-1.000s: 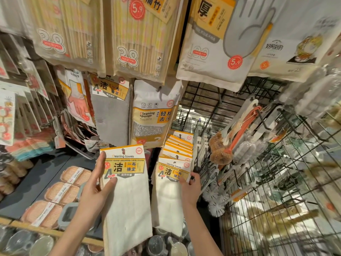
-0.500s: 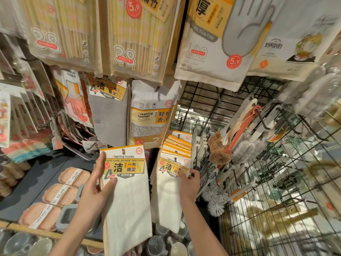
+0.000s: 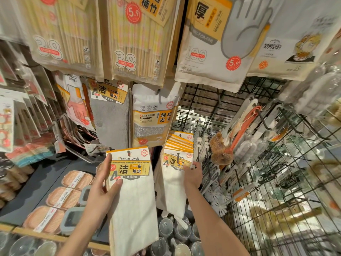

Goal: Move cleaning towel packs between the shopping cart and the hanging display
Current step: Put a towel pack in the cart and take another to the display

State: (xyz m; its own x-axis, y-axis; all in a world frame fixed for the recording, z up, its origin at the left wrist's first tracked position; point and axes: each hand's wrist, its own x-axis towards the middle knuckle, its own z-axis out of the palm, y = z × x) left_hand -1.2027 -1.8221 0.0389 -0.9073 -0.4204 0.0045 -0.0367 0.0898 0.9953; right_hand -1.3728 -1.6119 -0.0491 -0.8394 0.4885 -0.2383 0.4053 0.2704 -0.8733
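Nearest the camera, the left hand [image 3: 100, 191] pinches a towel pack [image 3: 132, 196] by its card header, thumb in front and fingers behind, so the cloth hangs free and the hang hole stays clear. Beyond it, the right hand [image 3: 191, 175] grips the front pack [image 3: 177, 161] of the hanging row [image 3: 181, 143], probably steadying it on its hook [image 3: 178, 157].

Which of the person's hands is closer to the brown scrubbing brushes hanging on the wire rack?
The right hand. It grips the front hanging towel pack, just left of the brown scrubbing brushes. The left hand holds a loose towel pack farther left.
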